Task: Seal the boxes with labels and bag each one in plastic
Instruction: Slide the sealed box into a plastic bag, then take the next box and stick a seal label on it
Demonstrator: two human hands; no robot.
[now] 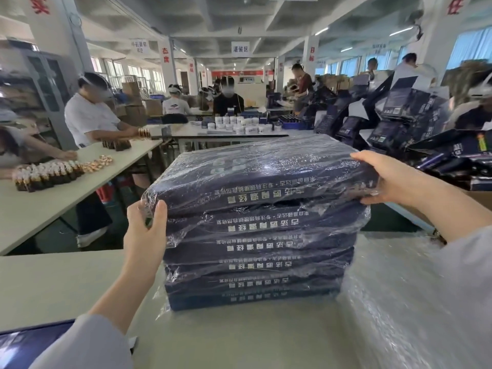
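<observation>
On pale table (58, 283), twelve o'clock from us: stack of dark-blue flat boxes in clear plastic bags (253, 265). Topmost bagged box (255, 171) skewed; our left hand (145, 225) at nine o'clock, right hand (386, 179) at three, fingers clamped round its ends, probably to square it.

To your left a pale table (106, 171) carries rows of small brown bottles (45, 175), with a person in a white shirt (86, 118) beside it. Ahead of you, white jars (239, 125) crowd a farther table (186, 132), below a hanging sign (240, 48)
</observation>
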